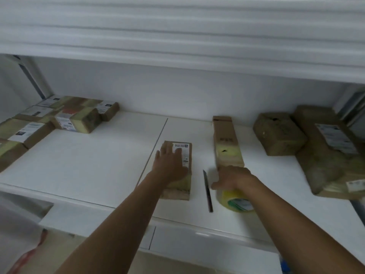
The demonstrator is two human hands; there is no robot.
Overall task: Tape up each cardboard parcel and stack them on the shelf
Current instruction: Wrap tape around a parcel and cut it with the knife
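The small parcel [178, 171] lies on the worktop [88, 165], its long axis running away from the person. The left hand [170, 163] presses flat on its top; just right, past the knife [207, 191], the right hand [232, 177] grips the tape roll [235, 200].

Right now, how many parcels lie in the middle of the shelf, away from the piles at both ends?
2. One small parcel lies under the left hand; one long parcel lies just beyond the right hand, which holds the tape roll. None looks hidden here.
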